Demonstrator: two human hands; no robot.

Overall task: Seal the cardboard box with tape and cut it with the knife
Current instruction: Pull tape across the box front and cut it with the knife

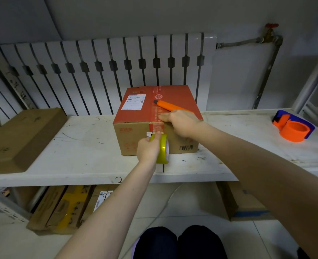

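Note:
A cardboard box (135, 139) with a red top and a white shipping label stands on the white shelf (79, 156). A strip of clear tape runs along the top's centre seam and down the front face. My left hand (148, 149) grips a yellowish tape roll (163, 150) against the box's front, low down. My right hand (182, 123) rests on the top front edge, fingers pressing the tape. It holds an orange utility knife (168, 106) that points away across the red top.
A flat brown box (19, 139) lies on the shelf's left end. An orange and blue tape dispenser (293, 130) sits at the right. A white radiator (107, 71) stands behind. More cartons (61, 208) lie on the floor under the shelf.

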